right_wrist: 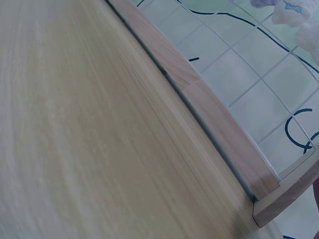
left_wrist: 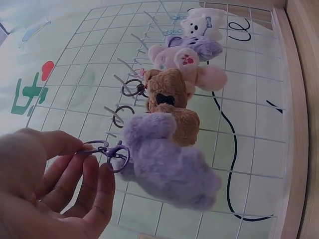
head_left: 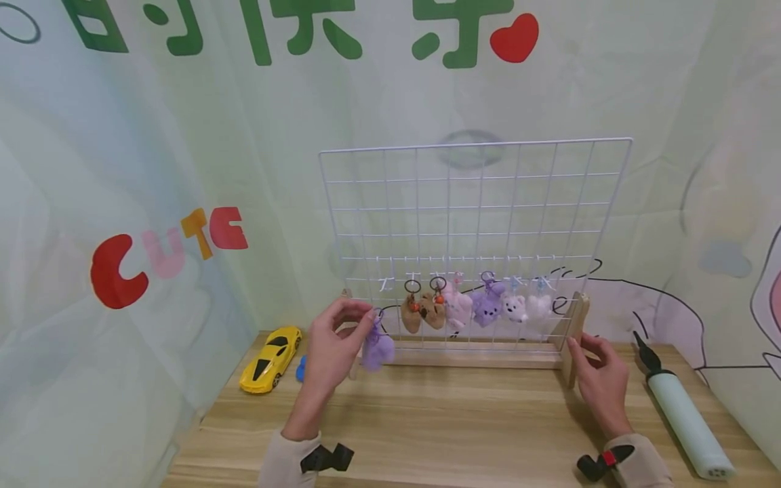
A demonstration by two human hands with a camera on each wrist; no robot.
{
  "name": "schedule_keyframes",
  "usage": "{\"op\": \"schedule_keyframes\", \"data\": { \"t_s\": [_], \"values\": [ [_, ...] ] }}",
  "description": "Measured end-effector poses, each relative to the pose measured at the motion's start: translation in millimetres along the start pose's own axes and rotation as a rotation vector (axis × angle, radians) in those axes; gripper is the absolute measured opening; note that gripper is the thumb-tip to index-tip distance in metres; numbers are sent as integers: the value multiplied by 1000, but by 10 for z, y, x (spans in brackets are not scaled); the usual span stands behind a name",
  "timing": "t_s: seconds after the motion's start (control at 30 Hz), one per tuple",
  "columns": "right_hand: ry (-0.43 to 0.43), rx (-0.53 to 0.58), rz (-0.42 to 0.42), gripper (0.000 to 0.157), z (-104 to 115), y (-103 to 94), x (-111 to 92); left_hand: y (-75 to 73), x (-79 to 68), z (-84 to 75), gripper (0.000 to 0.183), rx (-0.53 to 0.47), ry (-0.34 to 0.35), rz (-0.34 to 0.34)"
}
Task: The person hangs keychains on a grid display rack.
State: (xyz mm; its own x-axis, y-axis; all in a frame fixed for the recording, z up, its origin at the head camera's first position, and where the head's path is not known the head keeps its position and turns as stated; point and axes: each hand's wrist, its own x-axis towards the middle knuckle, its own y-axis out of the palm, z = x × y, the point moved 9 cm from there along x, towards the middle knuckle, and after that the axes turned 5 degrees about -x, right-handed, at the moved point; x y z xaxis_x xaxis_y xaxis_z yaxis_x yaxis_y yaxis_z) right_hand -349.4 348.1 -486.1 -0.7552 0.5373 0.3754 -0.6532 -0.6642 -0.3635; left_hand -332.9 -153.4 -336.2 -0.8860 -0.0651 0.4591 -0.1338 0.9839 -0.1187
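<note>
My left hand [head_left: 335,346] pinches the metal ring of a purple plush keychain [head_left: 378,349], which hangs just in front of the lower left of a white wire grid rack [head_left: 476,144]. In the left wrist view, the plush overlaps brown bear keychains [left_wrist: 168,84] on the rack's hooks. My right hand [head_left: 601,383] grips the rack's right wooden upright [head_left: 577,325] near its base, with the thumb against the wood. Only a sliver of that hand shows in the right wrist view.
A pink plush [head_left: 457,308], a purple bear [head_left: 488,305] and white plushes [head_left: 539,305] hang farther right. A yellow toy car [head_left: 271,359] stands at the table's left, a blue object [head_left: 301,369] beside it. A pale green hand pump [head_left: 686,420] lies at right.
</note>
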Motion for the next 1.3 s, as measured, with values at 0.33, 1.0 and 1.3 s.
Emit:
{"op": "schedule_keyframes", "data": {
  "t_s": [0.33, 1.0, 1.3],
  "values": [
    [1, 0, -9, 43, -12, 5, 1, -6, 39, -39, 12, 73, 107, -73],
    [0, -8, 6, 44, 12, -1, -7, 74, 254, 57, 16, -44, 172, -228],
    [-7, 0, 5, 44, -1, 6, 4, 122, 350, 191, 15, -42, 173, -246]
  ]
}}
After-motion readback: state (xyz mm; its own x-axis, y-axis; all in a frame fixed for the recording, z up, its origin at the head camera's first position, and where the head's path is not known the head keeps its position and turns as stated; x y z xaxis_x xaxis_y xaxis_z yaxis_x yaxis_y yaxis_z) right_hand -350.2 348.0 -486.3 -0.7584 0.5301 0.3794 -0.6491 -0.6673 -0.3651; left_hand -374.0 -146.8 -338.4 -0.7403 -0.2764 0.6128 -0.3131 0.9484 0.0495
